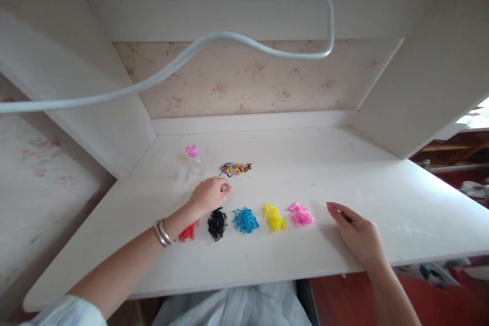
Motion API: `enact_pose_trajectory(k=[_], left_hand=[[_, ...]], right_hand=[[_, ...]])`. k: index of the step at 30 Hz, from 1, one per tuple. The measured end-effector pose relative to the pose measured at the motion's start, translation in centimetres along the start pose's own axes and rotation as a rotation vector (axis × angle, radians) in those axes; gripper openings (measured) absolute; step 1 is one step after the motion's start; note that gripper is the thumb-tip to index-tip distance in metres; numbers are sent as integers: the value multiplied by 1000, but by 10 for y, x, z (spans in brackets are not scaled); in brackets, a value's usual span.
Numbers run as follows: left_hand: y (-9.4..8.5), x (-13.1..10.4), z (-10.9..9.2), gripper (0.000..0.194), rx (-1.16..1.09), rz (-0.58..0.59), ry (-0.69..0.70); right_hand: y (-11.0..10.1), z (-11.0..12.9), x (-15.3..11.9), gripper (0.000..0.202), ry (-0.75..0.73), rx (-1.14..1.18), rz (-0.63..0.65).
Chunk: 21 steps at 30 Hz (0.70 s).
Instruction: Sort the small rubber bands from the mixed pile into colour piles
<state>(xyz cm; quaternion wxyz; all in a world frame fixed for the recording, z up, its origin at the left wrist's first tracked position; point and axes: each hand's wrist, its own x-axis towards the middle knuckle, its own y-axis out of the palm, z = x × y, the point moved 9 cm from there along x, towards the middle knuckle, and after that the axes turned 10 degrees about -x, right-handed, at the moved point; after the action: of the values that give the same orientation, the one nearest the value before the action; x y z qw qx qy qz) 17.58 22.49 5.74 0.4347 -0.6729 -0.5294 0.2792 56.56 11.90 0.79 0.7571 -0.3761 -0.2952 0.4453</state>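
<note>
My left hand (209, 195) reaches over the white table with its fingers curled into a pinch, between a mixed multicoloured pile of small rubber bands (235, 168) and a black pile (217, 224). Whatever the fingertips hold, if anything, is too small to make out. Partly behind my left wrist lies a red pile (188, 233). Blue (246, 220), yellow (274, 217) and pink (300, 214) rubber bands form separate piles to the right. My right hand (357, 234) rests beside the pink pile, apart from it, fingertips closed together with nothing visible in them.
A clear bottle with a pink cap (192, 151) stands at the back left of the tabletop (301, 158). A white cable (229, 36) hangs across the view above the table. White side panels (416, 71) enclose the desk at left and right.
</note>
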Motion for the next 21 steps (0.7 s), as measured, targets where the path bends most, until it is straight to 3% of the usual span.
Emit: enact_pose_trajectory(k=[10,21], left_hand=[[20,37,-6,26,113,-54,-67],[20,38,-7,30,130,-32,-40]], right_hand=[[4,4,0,47,-27,-44,34],[2,8,1,46,-39,-47,35]])
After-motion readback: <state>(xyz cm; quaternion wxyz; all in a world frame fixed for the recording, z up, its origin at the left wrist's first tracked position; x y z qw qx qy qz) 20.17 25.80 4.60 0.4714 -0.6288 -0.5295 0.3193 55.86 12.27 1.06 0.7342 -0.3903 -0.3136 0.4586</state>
